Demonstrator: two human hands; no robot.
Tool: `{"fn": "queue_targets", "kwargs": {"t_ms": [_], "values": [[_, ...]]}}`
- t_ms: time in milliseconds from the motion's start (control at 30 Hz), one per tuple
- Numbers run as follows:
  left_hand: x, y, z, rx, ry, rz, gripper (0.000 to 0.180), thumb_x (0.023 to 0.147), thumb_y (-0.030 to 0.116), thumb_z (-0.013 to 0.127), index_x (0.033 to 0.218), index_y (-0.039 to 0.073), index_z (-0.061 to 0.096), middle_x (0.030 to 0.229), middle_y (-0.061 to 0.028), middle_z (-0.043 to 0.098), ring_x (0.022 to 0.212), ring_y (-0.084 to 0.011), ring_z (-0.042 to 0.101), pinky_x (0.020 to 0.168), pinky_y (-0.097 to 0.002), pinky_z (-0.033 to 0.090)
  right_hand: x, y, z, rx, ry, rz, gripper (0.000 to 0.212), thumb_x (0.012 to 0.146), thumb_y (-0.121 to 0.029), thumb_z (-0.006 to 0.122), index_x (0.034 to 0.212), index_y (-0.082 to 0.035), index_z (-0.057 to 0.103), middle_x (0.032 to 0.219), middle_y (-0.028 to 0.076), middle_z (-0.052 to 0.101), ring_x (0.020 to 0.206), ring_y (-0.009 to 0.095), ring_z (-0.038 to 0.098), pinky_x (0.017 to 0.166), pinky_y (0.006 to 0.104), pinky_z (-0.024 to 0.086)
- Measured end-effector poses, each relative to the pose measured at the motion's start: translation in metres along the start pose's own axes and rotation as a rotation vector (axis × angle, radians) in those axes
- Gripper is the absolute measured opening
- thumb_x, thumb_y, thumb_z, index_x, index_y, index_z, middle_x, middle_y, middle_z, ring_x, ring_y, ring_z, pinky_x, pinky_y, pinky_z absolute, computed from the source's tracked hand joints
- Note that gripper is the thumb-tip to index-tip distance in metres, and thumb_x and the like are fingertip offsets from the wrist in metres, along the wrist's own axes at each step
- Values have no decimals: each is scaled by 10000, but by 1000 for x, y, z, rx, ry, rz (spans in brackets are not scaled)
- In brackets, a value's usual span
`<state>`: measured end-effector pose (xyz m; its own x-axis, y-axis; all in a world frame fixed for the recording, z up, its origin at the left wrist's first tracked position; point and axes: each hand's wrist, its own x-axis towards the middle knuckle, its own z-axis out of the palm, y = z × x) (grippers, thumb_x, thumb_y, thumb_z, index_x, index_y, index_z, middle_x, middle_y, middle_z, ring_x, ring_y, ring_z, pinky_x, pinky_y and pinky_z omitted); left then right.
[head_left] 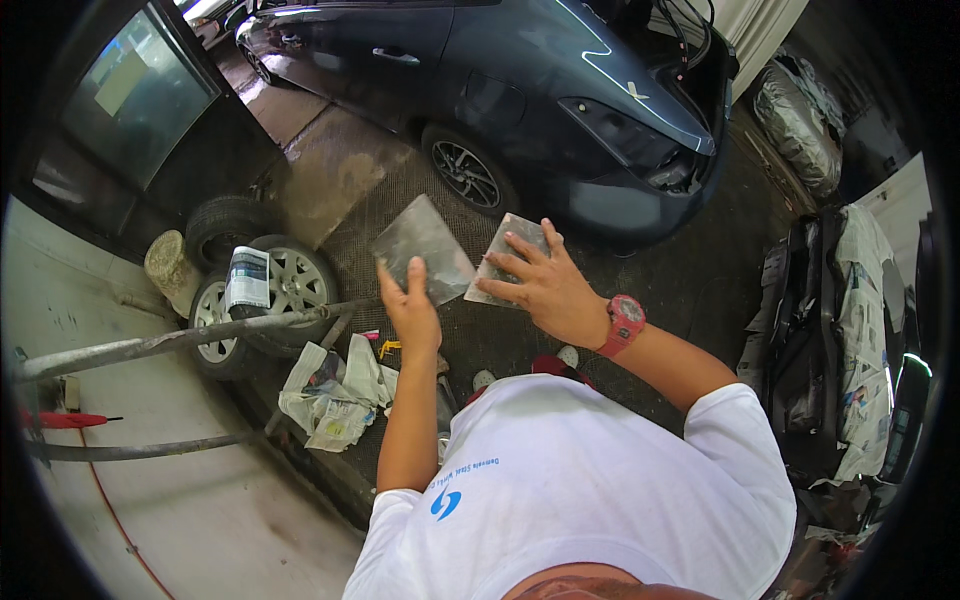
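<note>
Pinched between the thumb and fingers of the left hand [408, 315], a grey sheet [422, 240] hangs tilted, held by its near edge with the thumb lying on its face. On the right, the right hand [540, 280] holds a small sheet [492, 266], its fingers fanned across the near face; where that thumb sits I cannot tell. Both sheets are up off the floor [665, 275], in front of the chest, their facing edges very near each other; whether they touch I cannot tell. A red watch [627, 314] circles the right wrist.

Beyond the sheets stands a dark blue car [495, 50], its rear wheel [465, 175] facing this way. To the left, loose wheels [300, 280] sit beside a bucket [172, 272], with a folded paper [248, 275] on them. A pipe [130, 354] runs toward them from the left edge. Crumpled newspaper [335, 408] lies near the left forearm, and more sheeting [862, 340] drapes a dark panel [798, 320] at the right
</note>
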<state>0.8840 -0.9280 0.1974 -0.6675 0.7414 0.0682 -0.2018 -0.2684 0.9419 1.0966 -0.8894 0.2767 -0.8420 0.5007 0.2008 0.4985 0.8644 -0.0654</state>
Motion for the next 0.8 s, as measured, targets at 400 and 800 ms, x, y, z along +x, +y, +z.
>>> {"fn": "queue_targets", "kwargs": {"t_ms": [400,800], "values": [[-11,20,14,-349,-217,-344,467,1034,128,611,1470,55,461,1325,-91,607,1175,-182,628,980,-345,551,4,32,21,233,60,217,600,883,23,593,1455,-130,496,1457,230,460,1338,475,517,1029,532,532],[-7,3,8,-280,-50,-265,548,1034,148,624,1529,55,411,1440,-114,536,1293,-226,551,1093,-394,454,-2,13,11,1494,-107,547,547,956,-111,623,1478,1,504,1113,56,695,1022,116,627,928,303,519]]}}
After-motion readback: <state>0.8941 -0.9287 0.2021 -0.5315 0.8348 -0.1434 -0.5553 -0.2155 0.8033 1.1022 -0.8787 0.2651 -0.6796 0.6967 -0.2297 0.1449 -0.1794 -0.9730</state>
